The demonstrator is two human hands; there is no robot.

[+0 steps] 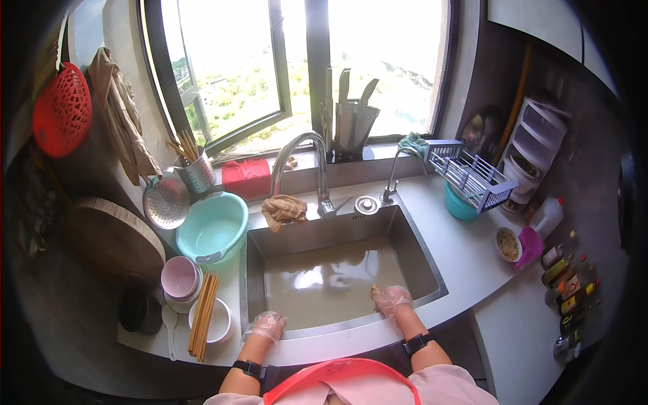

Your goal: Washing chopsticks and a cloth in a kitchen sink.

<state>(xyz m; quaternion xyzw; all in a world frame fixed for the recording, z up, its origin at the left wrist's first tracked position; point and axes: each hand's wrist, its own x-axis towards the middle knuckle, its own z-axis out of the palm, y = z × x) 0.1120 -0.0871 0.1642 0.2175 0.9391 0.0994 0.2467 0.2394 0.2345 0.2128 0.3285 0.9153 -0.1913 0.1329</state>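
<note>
Both my hands wear thin clear plastic gloves. My left hand rests at the front left corner of the stainless steel sink, its fingers curled over the rim and partly hidden. At the sink's front right side is my right hand, bent inward above the murky water. A small tan shape shows at its fingertips; whether it is a held thing or bare-looking fingers, I cannot tell. Cloudy brownish water covers the sink's bottom and hides whatever lies there. A wet brown cloth drapes over the back rim beside the chrome faucet.
Left of the sink stand a turquoise basin, pink bowls, a white bowl with wooden chopsticks across it, and a white spoon. A metal drying rack over a teal basin and several bottles are on the right.
</note>
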